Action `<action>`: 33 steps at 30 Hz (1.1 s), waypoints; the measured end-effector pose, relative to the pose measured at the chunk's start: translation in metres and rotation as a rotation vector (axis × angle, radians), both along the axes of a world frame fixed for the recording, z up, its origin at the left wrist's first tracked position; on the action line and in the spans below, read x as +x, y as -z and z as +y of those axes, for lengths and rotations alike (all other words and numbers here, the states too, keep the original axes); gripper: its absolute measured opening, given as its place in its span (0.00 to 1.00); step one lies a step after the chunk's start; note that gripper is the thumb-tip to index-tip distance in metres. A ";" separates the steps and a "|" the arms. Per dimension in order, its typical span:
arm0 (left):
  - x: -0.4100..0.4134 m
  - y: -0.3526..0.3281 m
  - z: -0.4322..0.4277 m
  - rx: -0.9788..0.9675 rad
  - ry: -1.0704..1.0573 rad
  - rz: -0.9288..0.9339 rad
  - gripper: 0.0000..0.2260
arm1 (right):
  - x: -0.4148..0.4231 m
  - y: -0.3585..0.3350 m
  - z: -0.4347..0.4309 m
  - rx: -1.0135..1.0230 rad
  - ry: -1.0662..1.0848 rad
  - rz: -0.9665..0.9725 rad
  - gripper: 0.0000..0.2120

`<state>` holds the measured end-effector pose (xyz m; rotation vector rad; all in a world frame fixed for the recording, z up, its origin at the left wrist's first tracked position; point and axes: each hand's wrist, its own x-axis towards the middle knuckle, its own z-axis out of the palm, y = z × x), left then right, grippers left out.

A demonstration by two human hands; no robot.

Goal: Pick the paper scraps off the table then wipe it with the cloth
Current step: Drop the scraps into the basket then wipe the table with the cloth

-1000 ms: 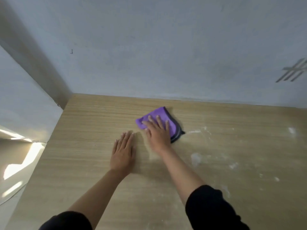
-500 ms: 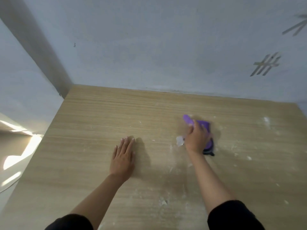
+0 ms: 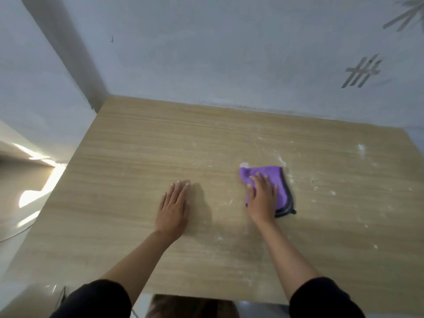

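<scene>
A folded purple cloth [image 3: 273, 177] with a dark edge lies flat on the wooden table [image 3: 137, 157], right of the middle. My right hand [image 3: 261, 198] presses down on the cloth with its fingers spread and nearly straight. My left hand [image 3: 174, 207] rests flat on the bare wood to the left, palm down, holding nothing. White smears and small white crumbs [image 3: 361, 149] dot the table's right half. One small white bit [image 3: 245, 164] sits at the cloth's far left corner.
The table stands against a pale wall [image 3: 206, 53] at the back and another on the left. Its front edge is near my body. Sunlit floor [image 3: 27, 196] shows to the left.
My right hand has slid the cloth from the table's middle to the right, then spread it flatter under the palm. My left hand has stayed in place.
</scene>
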<state>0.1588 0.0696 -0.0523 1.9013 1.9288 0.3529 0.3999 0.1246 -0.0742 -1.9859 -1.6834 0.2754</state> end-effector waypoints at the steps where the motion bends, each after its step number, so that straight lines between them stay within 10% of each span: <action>1: -0.003 0.000 -0.009 0.009 -0.011 -0.016 0.34 | 0.004 -0.006 -0.002 -0.008 0.062 0.027 0.27; 6: -0.019 -0.003 -0.047 0.038 -0.075 -0.162 0.31 | -0.063 -0.043 -0.047 0.258 -0.232 0.031 0.16; 14: -0.043 -0.030 -0.074 0.225 -0.131 -0.259 0.21 | -0.134 -0.023 -0.143 -0.161 -0.642 0.188 0.25; 18: -0.013 -0.024 -0.085 0.170 0.056 -0.102 0.30 | -0.109 -0.039 -0.138 -0.110 -0.444 0.519 0.23; 26: 0.096 0.008 -0.080 -0.035 0.063 0.147 0.48 | -0.022 -0.028 -0.154 0.009 -0.076 0.395 0.24; 33: 0.133 0.017 -0.043 0.076 0.430 0.216 0.35 | 0.014 -0.020 -0.166 -0.004 0.162 0.535 0.21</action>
